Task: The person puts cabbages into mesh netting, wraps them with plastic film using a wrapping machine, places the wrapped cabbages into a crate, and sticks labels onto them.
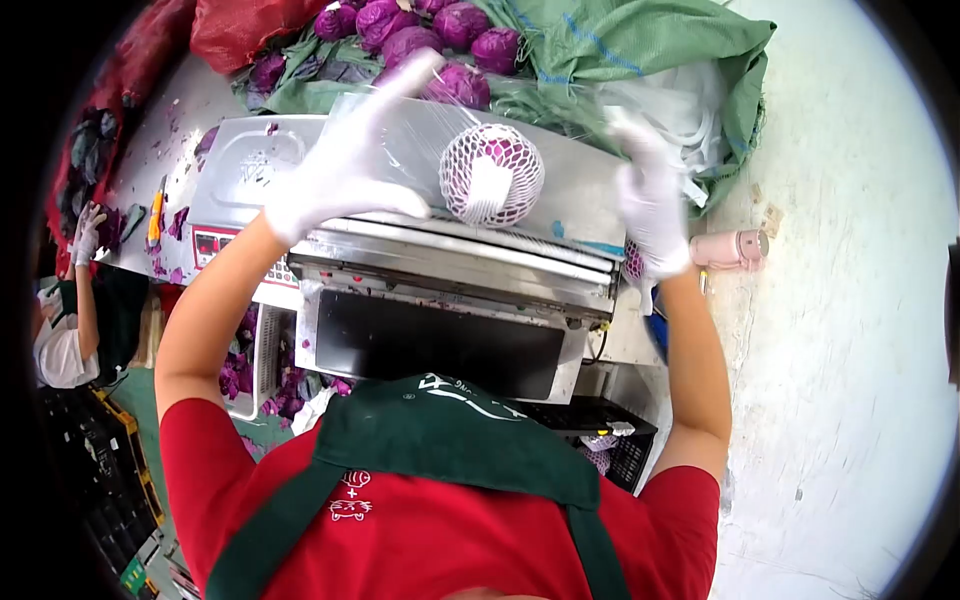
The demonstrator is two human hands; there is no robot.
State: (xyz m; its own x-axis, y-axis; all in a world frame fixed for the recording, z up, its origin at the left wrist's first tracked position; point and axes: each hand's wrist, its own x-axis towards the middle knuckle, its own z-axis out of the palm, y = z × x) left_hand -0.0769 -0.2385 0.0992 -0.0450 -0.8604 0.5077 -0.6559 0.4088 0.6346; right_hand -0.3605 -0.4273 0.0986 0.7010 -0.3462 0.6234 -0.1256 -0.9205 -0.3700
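Note:
In the head view, a purple cabbage in a white foam net (456, 178) sits on the flat top of a metal wrapping machine (450, 250), with a white patch on its near side. Left of it, my left hand (345, 165), in a white glove, is open, with fingers stretched forward and thumb spread toward the cabbage. My gloved right hand (652, 205), slightly blurred, is raised on the right with its fingers extended and apart. Neither hand touches the cabbage. Clear film (400, 125) shows creases over the machine top near my left fingers.
Loose purple cabbages (410, 42) lie on a green woven sack (640, 40) at the back. Left stand a scale (250, 165) and an orange-yellow cutter (156, 215). A pink bottle (728, 248) lies right. Another person's gloved hand (87, 235) is far left. A crate (268, 350) holds purple leaves below.

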